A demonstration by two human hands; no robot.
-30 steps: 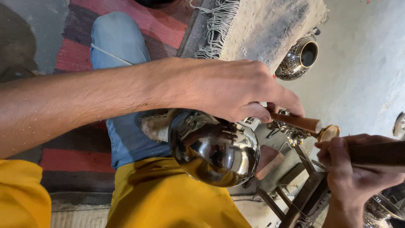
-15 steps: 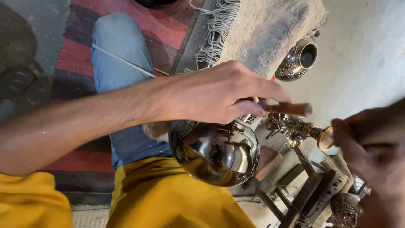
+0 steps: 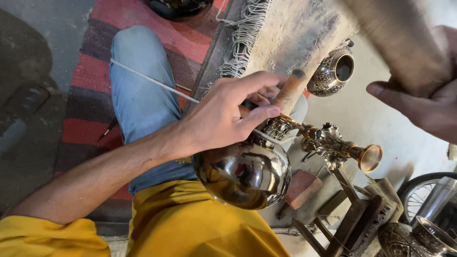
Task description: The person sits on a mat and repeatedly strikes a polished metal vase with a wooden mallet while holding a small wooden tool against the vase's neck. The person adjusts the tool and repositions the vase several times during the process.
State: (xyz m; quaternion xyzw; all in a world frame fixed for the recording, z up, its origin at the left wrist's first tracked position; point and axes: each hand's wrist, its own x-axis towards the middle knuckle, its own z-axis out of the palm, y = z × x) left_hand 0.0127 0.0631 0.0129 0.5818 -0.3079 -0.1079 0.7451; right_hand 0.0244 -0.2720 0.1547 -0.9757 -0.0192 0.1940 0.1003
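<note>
The shiny metal pot (image 3: 243, 177) sits low in the middle of the picture, resting on the person's lap, just above the yellow cloth (image 3: 200, 228). It has a big round belly that shines like a mirror. It looks hard and stiff, and most likely a bit heavy for its size. Its smooth skin looks slippery, so a bare palm could slide on it. It could also dent if hit too hard. The best place to hold it looks like the thin neck (image 3: 278, 127) at 1 o'clock from the belly, where the bumpy pattern gives some grip.

The left hand (image 3: 223, 119) lies right on top of the belly. Its fingers are curled tight around a small tool with a wooden handle (image 3: 288, 88), and the tool's tip points down at the pot's neck. A thin white string (image 3: 152, 82) runs under that hand toward 10 o'clock, across the blue jeans leg (image 3: 138, 100).

From the neck, a long fancy spout with a gold cup end (image 3: 370, 158) sticks out toward 3 o'clock.

Farther off, at 2 o'clock, the right hand (image 3: 419, 104) is closed around a thick wooden stick (image 3: 400, 43), which is blurry and raised high.

A second patterned metal pot (image 3: 332, 72) stands on the floor at 1 o'clock, beside the fringed rug (image 3: 285, 33).
</note>
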